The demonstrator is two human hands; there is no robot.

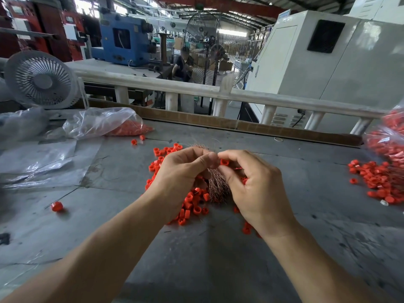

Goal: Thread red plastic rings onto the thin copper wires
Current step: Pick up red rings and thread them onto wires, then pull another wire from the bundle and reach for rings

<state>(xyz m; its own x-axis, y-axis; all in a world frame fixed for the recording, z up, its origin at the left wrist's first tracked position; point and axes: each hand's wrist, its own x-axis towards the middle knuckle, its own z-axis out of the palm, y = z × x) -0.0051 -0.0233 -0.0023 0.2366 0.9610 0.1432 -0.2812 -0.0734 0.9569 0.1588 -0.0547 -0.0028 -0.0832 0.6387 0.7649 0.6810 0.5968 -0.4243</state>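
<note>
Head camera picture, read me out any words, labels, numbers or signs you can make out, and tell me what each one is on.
No text is legible here.
Blue machine: pale stickers, too small to read.
Red cabinets: white panels, blurred.
White cabinet: a blue-edged notice at its top, unreadable.
Red plastic rings, plastic bag: no print visible.

Glossy red plastic rings, fine copper wires, scuffed matt grey tabletop.

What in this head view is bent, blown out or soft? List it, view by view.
Head view: wide-angle lens bows the white railing and stretches both forearms at the bottom corners; skylights in the roof are blown out; the plastic bag shows glare streaks; the copper wires between the left hand and right hand blur into one mass, single strands unreadable.
</note>
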